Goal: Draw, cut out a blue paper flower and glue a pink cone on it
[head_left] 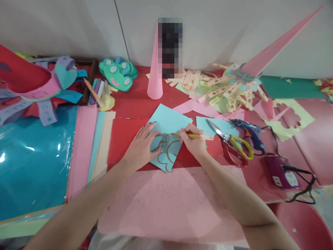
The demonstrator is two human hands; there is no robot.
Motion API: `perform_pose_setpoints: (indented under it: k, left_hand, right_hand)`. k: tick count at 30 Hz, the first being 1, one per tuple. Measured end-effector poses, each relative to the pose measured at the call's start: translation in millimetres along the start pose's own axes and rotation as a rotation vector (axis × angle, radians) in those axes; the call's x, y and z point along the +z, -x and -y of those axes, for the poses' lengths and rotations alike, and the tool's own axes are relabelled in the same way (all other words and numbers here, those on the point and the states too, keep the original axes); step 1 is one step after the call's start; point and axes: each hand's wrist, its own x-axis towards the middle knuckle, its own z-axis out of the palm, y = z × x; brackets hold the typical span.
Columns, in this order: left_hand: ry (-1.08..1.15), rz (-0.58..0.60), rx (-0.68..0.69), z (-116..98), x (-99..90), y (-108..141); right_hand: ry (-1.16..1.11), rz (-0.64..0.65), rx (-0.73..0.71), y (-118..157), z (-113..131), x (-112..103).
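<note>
A light blue sheet of paper (166,116) lies turned at an angle on red paper (125,139) at the middle of the table. My left hand (144,144) rests on its left edge, fingers spread and pressing it down. In my right hand (192,140) is a yellow pen (191,136) with a clear end, gripped near its tip. The pen's tip touches the blue paper at the top of a gold-brown flower outline (169,149) with scalloped petals and a curved inner line.
Right of the paper lie scissors (231,140) with red and yellow handles, a blue glue gun (249,133) and a purple box (281,172) with a black cord. A pink paper cone (155,76) stands behind. Plastic-wrapped blue sheets (36,156) and green frog cutouts (118,74) are left.
</note>
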Motion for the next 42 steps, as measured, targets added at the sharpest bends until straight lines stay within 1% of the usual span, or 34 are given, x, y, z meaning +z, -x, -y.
perform_pose_setpoints:
  k: [3, 10, 14, 17, 20, 24, 29, 35, 42]
  left_hand:
    - [0.008, 0.006, -0.009, -0.7, -0.7, 0.0]
    - [0.023, 0.021, -0.015, -1.1, -1.1, -0.2]
    - [0.02, 0.022, -0.016, -1.0, -1.3, -0.6]
    - [0.009, 0.023, -0.016, -0.8, -1.3, -0.5]
    - [0.007, 0.024, -0.013, -0.4, -0.9, -0.2]
    - [0.009, 0.01, -0.005, -0.5, -0.8, 0.0]
    - [0.014, 0.019, -0.02, -1.3, -1.8, -0.4]
    - [0.029, 0.017, -0.022, -0.4, -0.4, 0.0]
    - [0.025, 0.017, -0.023, -0.1, -0.4, -0.6]
  right_hand:
    - [0.0, -0.02, 0.013, 0.4, -0.1, -0.9]
    - [-0.033, 0.027, 0.011, 0.1, -0.5, -1.0]
    - [0.008, -0.016, 0.013, 0.4, 1.2, -1.8]
    - [-0.036, -0.036, 0.047, 0.3, 1.4, -2.7]
    - [-0.072, -0.017, 0.075, -0.2, 1.8, -2.9]
    - [-0.064, -0.02, 0.064, -0.1, 3.0, -2.3]
    - [-0.146, -0.031, 0.08, 0.8, 4.9, -3.1]
    - [-0.138, -0.048, 0.069, 0.7, 6.3, -3.6]
    - [-0.219, -0.048, 0.095, 0.9, 4.7, -2.3]
